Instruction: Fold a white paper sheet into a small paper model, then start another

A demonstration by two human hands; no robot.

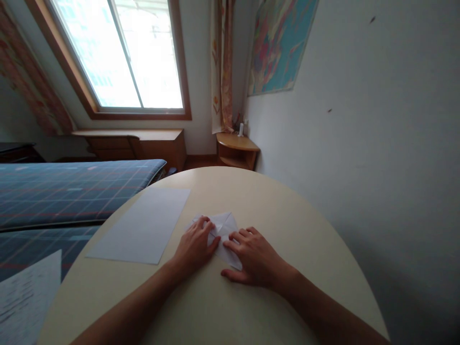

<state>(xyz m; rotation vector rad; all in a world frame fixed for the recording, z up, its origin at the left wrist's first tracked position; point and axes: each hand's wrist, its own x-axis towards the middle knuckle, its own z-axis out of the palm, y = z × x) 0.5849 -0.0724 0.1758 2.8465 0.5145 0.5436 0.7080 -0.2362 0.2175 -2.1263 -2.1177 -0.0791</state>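
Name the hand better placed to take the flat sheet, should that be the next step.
Probably the left hand: it touches the folded paper on the side toward the flat sheet. The right hand is at the folded paper's other side, farther from that sheet.

The left hand (194,243) and right hand (257,258) rest palm down below centre, fingers (234,246) bent, thumbs (234,275) spread, forearms (134,298) slanting from the bottom edge.
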